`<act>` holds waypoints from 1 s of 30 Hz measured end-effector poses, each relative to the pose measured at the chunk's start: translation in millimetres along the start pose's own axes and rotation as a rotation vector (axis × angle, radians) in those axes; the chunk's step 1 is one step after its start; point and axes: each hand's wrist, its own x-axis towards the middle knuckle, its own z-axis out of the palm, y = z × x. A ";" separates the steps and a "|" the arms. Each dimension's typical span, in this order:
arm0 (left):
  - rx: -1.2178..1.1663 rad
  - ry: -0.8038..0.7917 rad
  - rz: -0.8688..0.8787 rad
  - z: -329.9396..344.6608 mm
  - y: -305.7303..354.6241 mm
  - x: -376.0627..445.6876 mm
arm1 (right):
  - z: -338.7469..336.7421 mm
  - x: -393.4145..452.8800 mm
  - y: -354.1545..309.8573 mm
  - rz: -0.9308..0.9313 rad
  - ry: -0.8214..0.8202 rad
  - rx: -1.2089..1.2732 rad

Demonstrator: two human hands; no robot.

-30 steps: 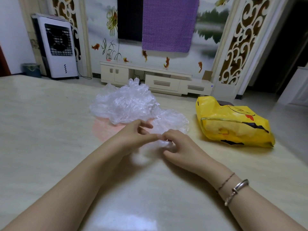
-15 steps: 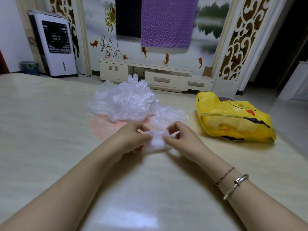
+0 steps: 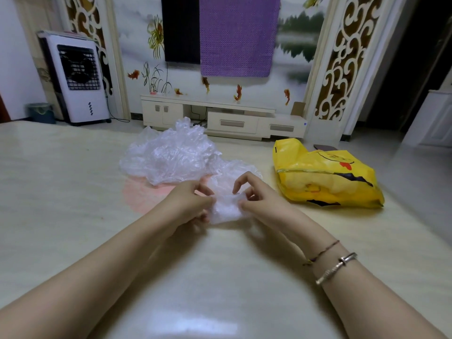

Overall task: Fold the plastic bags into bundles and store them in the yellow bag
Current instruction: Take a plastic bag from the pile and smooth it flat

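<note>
We pinch a crumpled clear bundle [image 3: 226, 206] between left hand [image 3: 188, 204] and right hand [image 3: 259, 200]; its folds blur together.

A small crumpled clear bundle [image 3: 227, 207] lies before loose plastic bags [image 3: 171, 157], yellow bag [image 3: 325, 179] right.

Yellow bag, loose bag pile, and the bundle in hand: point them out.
yellow bag [image 3: 327, 184], head view, on its front face, lying on the table.
loose bag pile [image 3: 171, 155], head view, on the crumpled middle.
bundle [image 3: 226, 206], head view, on the clear plastic showing between both hands.
</note>
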 end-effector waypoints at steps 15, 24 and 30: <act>-0.396 -0.093 -0.001 34.0 36.6 -11.7 | -48.1 -6.0 -2.6 0.065 0.005 0.266; -0.206 -0.008 0.178 83.2 51.6 15.1 | -98.8 -16.4 15.8 0.248 0.101 0.065; -0.117 -0.124 0.323 116.4 40.4 37.5 | -104.3 2.7 48.9 0.266 0.541 0.136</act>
